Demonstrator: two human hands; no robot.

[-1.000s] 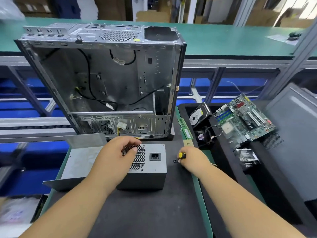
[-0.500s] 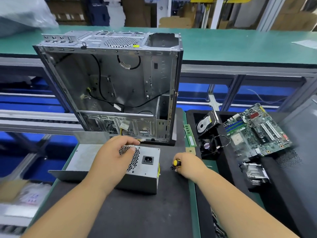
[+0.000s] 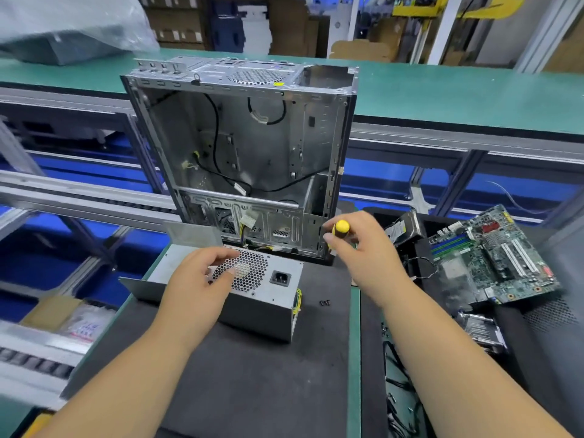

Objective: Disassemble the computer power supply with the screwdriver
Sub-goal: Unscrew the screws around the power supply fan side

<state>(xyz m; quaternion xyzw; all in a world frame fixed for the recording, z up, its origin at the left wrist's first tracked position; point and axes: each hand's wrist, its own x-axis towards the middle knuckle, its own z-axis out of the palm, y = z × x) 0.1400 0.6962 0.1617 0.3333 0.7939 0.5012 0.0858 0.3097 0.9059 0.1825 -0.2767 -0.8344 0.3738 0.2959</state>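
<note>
On the black foam worktop (image 3: 252, 390), grey steel power supply box (image 3: 262, 298) lay freed from the open case, still closed; left hand (image 3: 197, 286) rested unclenched on it, right hand (image 3: 363, 248) grasping the yellow-handled screwdriver (image 3: 339, 229), two loose screws (image 3: 325, 301) beside.

left hand (image 3: 202, 279): palm down, fingers spread and loosely bent, forearm entering from near left | right hand (image 3: 368, 251): raised, farther than the left, fingers and thumb curled round a held handle, forearm entering from near right
</note>
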